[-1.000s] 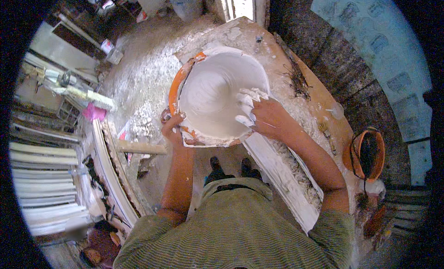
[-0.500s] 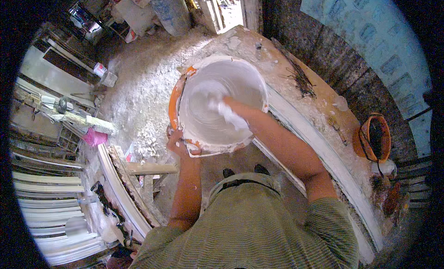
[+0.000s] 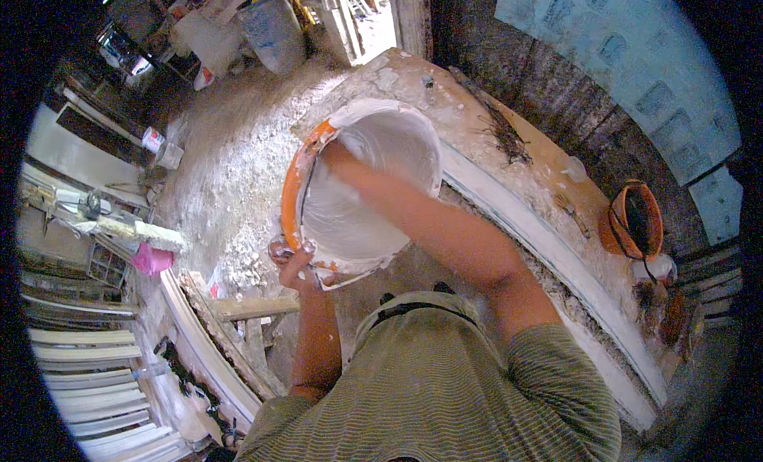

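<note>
A large orange bucket (image 3: 289, 190), its inside and rim caked with white, holds smooth whitish plaster-like paste (image 3: 350, 231) with swirl marks. It leans so that its orange outer side shows on the left. My left hand (image 3: 292, 263) has its fingers closed around the bucket's near-left rim. My right forearm reaches across the opening, and my right hand (image 3: 338, 161) is down inside against the far-left inner wall. The fingers there are blurred and hidden, so I cannot make out whether they hold anything.
Right of the bucket, a worktable (image 3: 548, 172) bears a long white moulding (image 3: 509, 211), thin dark wires (image 3: 505, 132) and a smaller orange bucket (image 3: 636, 223). At left are stacked white strips (image 3: 87, 374), a pink container (image 3: 152, 259) and a wooden bar (image 3: 254, 307). White debris (image 3: 238, 215) litters the floor.
My right hand has swept from the middle of the bucket to its far-left inner wall. The bucket has shifted slightly left and tilted, showing more orange side. My left hand keeps its rim grip.
</note>
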Tool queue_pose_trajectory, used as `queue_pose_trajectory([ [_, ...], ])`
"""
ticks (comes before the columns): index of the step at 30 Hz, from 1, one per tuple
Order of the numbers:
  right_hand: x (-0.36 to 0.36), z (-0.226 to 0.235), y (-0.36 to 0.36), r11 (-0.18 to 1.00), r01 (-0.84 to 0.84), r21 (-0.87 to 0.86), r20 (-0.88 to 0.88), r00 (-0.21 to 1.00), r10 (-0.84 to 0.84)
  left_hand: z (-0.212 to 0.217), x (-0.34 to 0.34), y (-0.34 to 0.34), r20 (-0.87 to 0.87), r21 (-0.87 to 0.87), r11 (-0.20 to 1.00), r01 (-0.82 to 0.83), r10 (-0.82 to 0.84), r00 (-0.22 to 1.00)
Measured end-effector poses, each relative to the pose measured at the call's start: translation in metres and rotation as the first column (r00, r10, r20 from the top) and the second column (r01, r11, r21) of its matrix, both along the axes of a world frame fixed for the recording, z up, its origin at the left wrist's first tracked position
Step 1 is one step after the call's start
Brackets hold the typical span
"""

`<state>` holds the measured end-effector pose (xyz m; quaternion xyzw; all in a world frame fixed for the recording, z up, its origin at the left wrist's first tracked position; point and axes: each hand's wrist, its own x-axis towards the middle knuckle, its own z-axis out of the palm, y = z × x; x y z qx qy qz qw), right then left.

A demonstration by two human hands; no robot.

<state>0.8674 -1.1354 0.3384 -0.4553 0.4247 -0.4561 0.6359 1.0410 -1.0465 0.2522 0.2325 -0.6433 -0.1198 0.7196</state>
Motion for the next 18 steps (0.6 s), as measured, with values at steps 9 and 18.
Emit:
queue_pose_trajectory([
  [9, -0.067, 0.005, 0.009, 0.495, -0.859, -0.131, -0.971, 0.010, -0.240, 0.020, 0.000, -0.009, -0.665, 0.424, 0.810, 0.404, -0.024, 0.747],
  [18, -0.080, 0.004, 0.024, 0.574, -0.802, -0.166, -0.967, 0.019, -0.253, -0.001, -0.013, -0.018, -0.567, 0.309, 0.803, 0.509, -0.274, 0.777],
])
